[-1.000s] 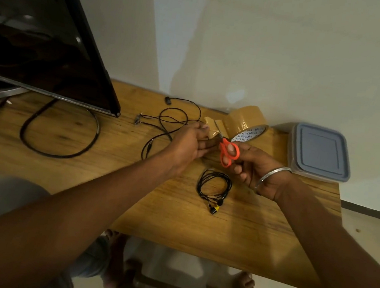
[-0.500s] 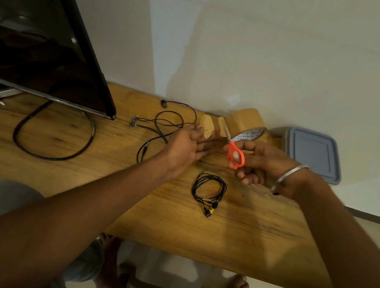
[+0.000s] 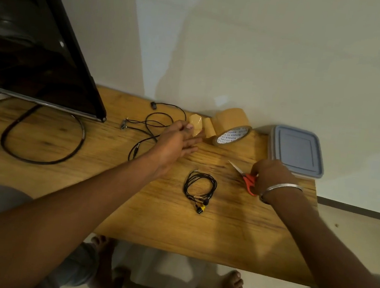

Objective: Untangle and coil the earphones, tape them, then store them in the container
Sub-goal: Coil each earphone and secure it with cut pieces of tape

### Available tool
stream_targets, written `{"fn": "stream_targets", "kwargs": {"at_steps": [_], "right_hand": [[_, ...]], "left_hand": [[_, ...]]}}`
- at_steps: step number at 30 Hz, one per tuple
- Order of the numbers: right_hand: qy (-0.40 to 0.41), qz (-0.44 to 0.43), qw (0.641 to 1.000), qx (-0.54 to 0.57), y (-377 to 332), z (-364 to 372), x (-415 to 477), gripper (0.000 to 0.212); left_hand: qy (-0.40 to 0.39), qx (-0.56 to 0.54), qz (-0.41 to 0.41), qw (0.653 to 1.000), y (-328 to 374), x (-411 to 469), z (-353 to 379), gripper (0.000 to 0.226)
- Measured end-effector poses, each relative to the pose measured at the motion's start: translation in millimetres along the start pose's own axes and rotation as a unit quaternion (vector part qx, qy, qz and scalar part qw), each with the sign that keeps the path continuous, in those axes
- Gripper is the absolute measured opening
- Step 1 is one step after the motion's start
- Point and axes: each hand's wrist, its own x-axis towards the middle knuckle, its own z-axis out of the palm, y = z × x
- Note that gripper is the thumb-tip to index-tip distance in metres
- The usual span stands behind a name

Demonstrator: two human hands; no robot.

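You have two hands in view, each holding one thing. Your left hand [image 3: 177, 142] reaches out over the surface [image 3: 174, 225], its fingers mostly extended, with the thumb and first fingertip pinching one short piece of tape [image 3: 196, 124] that stands up above the fingertips. Your right hand [image 3: 270, 175] is curled over the orange handles of one pair of scissors [image 3: 248, 179]. The blades are closed, lie low on the surface and point away from your right fingers toward your left hand. There is one metal bangle [image 3: 281, 187] on that wrist.

There are two sets of earphones. The coiled earphones [image 3: 198, 196] lie flat on the surface between your two hands and nearer to you than either set of fingers. They touch neither hand, and one yellow-marked bud sits at the coil's near edge. The loose earphones [image 3: 148, 122] sprawl in open loops just left of and beyond your left fingers.

One tape roll [image 3: 231, 122] stands on its edge just right of your left fingertips, against the wall, with a short free tail hanging toward the cut piece. One container [image 3: 297, 149], grey-blue with its lid on, sits just beyond your right fingers at the surface's far right corner.

Well left of your left fingers stands one dark monitor [image 3: 29, 40].
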Motion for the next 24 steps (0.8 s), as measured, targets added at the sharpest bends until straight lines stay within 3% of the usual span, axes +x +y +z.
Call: {"fn": "stream_targets", "kwargs": {"at_steps": [2,5,7,9,11,13,16,18,22,24], "right_hand": [[0.025,0.007,1.0,0.014,-0.7,2.3,-4.0,0.031],[0.138,-0.019,0.987,0.084,-1.1,3.8,-7.7,0.016],[0.203,-0.07,0.953,0.212,-4.5,-0.4,-10.5,0.008],[0.218,-0.118,0.901,0.355,-12.9,-12.5,-17.2,0.005],[0.182,-0.157,0.845,0.478,-22.2,-24.0,-25.2,0.016],[0.153,-0.188,0.813,0.529,-27.9,-28.0,-30.0,0.029],[0.135,-0.193,0.809,0.538,-28.9,-22.6,-30.6,0.023],[0.112,-0.185,0.812,0.542,-26.1,-17.6,-29.3,0.018],[-0.011,-0.204,0.801,0.563,-17.9,-17.5,-28.9,0.032],[-0.022,-0.205,0.791,0.576,-17.4,-19.6,-27.3,0.026]], "left_hand": [[0.004,-0.001,0.008,1.0,2.0,-0.5,-1.3,0.011],[0.025,0.043,0.034,0.998,4.6,-2.8,-0.7,0.011],[0.048,0.1,0.071,0.991,7.7,-8.1,-0.1,0.012],[0.056,0.158,0.142,0.976,12.9,-15.0,-0.8,0.012],[0.018,0.223,0.201,0.954,21.0,-24.5,-0.2,0.014],[-0.046,0.263,0.215,0.939,26.3,-35.6,4.5,0.015],[-0.095,0.291,0.211,0.928,19.8,-41.9,9.1,0.016],[-0.093,0.309,0.217,0.921,12.2,-41.2,9.1,0.017],[-0.077,0.318,0.222,0.918,2.8,-33.8,8.7,0.012],[-0.077,0.334,0.228,0.911,-1.5,-30.0,7.2,0.011]]}}
